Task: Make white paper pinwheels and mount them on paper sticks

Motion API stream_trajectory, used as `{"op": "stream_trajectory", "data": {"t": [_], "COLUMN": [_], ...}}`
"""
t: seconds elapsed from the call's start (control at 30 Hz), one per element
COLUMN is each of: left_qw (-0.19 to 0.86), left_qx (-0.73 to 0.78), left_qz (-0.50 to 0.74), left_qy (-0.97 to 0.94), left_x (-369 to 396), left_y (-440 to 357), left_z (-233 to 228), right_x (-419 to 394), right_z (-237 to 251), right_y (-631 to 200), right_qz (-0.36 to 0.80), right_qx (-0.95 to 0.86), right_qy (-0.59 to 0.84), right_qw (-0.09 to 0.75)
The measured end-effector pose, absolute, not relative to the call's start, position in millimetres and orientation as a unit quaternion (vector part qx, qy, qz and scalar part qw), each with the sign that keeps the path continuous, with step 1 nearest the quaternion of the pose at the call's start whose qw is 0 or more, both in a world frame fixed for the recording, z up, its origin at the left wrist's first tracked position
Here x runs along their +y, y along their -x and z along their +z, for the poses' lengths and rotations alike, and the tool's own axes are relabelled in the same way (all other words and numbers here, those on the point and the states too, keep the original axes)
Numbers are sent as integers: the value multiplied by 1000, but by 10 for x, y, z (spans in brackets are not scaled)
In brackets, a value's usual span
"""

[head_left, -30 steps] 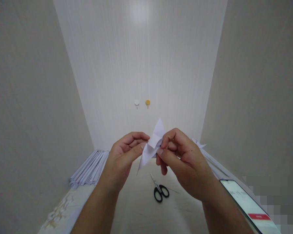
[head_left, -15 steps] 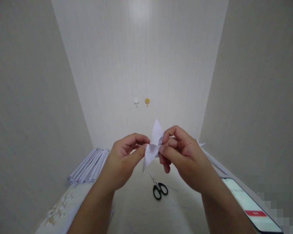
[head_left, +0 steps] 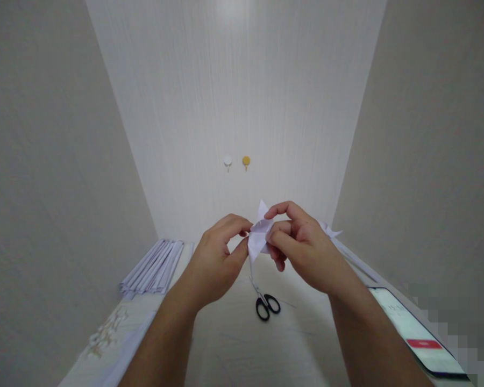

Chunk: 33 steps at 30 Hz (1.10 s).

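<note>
Head view: folded white paper (head_left: 260, 236) is held up above the worktop (head_left: 258, 352), between both hands. Left hand (head_left: 221, 260): grip pinches the paper's left edge between thumb and forefinger. Right hand (head_left: 300, 242): grip pinches the right side with thumb and bent fingers, forefinger raised near the upper point. Scissors (head_left: 263, 301) lie on the worktop below, blades pointing away from the person. Stacked strips (head_left: 151, 269) lie to the left; a phone (head_left: 411, 328) lies to the right, red bar on screen. Two hooks (head_left: 246, 160), white and yellow, are on the wall (head_left: 237, 91) ahead.
</note>
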State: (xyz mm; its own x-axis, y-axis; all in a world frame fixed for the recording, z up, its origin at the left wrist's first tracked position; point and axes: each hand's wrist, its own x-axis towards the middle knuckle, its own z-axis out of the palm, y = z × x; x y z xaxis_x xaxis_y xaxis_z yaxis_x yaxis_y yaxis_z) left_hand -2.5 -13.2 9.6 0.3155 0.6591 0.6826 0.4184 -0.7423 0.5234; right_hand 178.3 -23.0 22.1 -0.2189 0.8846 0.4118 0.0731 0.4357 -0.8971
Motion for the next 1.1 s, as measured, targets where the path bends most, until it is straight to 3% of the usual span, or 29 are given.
{"op": "stream_trajectory", "data": {"t": [0.47,0.67,0.8,1.1], "left_qw": [160,233,264,338], "left_qx": [338,426,462,452], "left_qz": [456,440,442,458], "left_qy": [-807,-755,-722,-687], "left_x": [-35,-163,-260,-113], "left_y": [61,257,383,426], "left_z": [-54,-801,-1275,-1477], "right_x": [-94,-10,-23,52], "right_z": [89,-635,-1208,-1536], "right_y": [-1773,-1547,-1504,-1474], "right_qz": [433,494,509,486], "right_qx": [-689,-669,-639,-616], "right_qy": [351,387,412,425], "right_qw": [463,398,404,452]}}
